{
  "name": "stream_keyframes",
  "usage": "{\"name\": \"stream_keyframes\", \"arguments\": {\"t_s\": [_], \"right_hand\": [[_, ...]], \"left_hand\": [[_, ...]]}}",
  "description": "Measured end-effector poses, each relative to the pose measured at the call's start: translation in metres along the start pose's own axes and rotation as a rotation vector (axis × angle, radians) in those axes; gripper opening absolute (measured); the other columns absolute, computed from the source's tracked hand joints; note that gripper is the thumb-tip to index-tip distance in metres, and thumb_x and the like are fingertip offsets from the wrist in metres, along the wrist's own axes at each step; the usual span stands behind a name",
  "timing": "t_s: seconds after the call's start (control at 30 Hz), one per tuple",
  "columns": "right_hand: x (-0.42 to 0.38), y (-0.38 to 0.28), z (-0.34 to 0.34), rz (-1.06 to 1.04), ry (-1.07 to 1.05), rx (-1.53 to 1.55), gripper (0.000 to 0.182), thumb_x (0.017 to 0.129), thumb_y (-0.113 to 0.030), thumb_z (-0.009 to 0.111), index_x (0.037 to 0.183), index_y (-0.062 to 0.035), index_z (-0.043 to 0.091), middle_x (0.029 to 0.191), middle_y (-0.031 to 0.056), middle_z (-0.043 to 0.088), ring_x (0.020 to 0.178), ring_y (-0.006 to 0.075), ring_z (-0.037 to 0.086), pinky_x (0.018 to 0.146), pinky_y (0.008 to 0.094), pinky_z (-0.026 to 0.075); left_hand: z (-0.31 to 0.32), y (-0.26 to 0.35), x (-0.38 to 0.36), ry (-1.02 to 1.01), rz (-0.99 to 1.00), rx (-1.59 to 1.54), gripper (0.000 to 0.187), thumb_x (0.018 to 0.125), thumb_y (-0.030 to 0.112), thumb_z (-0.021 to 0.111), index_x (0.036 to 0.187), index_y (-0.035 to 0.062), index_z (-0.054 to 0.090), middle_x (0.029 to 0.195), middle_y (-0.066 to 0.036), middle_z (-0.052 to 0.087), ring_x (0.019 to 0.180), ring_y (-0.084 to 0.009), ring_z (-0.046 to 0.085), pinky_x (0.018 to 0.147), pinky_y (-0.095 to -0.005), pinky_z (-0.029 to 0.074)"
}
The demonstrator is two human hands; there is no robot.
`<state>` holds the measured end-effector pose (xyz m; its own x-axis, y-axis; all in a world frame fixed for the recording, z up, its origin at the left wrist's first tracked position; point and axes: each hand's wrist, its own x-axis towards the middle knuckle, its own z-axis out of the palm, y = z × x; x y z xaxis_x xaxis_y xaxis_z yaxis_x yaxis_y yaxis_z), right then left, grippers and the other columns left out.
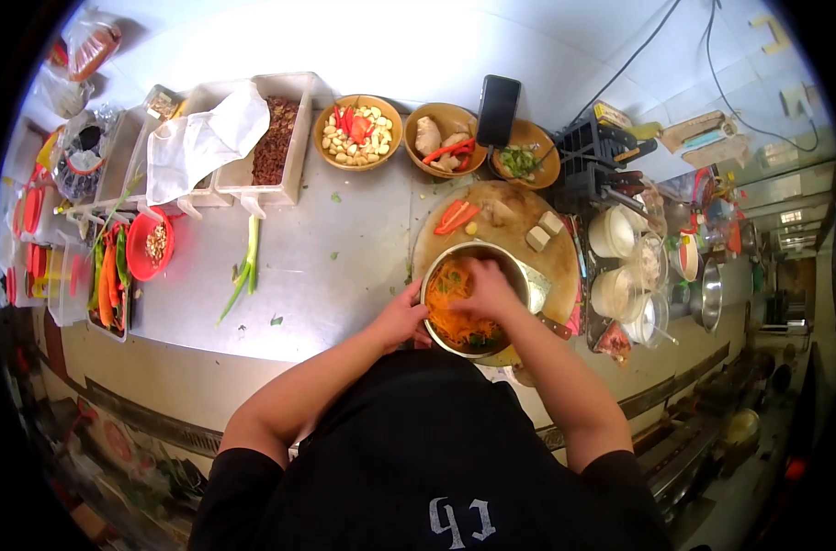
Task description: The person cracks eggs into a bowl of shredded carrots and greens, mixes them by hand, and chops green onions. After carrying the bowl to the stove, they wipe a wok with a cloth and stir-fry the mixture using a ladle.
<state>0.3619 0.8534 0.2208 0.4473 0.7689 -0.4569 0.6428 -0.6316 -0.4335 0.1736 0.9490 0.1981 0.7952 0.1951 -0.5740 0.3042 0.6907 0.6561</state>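
Steel counter (pixel 344 248) in front of me is carrying: round chopping board (pixel 528 216), three wooden bowls (pixel 358 133), white trays (pixel 253 138), loose spring onion (pixel 243 271), red dish (pixel 150 243).

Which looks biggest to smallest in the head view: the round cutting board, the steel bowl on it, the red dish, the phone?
1. Round cutting board
2. Steel bowl
3. Red dish and phone: look alike, and fisheye distortion makes ranking them unsure.

I have both bare forearms reaching forward, elbows bent. My left hand (pixel 401 317) is cupped, fingers curled rightward. My right hand (pixel 488 290) points palm down, fingers bunched just beside the left's.
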Motion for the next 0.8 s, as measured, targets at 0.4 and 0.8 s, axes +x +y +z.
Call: {"name": "stream_keyframes", "arguments": {"t_s": [0.4,0.8], "right_hand": [[-0.013,-0.032,0.003,-0.117,0.246,-0.505,0.038,0.073,-0.016,0.070,0.109,-0.0134,0.059,0.110,0.0164,0.052,0.101,0.0358,0.055,0.080,0.0426,0.051],[-0.008,-0.004,0.003,-0.200,-0.138,-0.245,0.075,0.061,-0.017,0.079,0.131,-0.0167,0.052,0.123,0.0212,0.048,0.111,0.0399,0.053,0.094,0.0424,0.047]], "left_hand": [[-0.004,-0.002,0.000,-0.001,0.001,0.066,0.070,0.088,0.002,0.048,0.150,0.0211,0.021,0.111,-0.014,0.060,0.065,-0.0221,0.067,0.053,-0.0312,0.058],[0.002,0.003,0.001,0.024,0.013,0.000,0.065,0.086,-0.001,0.042,0.146,0.0184,0.028,0.100,-0.011,0.062,0.054,-0.0188,0.064,0.047,-0.0262,0.054]]}}
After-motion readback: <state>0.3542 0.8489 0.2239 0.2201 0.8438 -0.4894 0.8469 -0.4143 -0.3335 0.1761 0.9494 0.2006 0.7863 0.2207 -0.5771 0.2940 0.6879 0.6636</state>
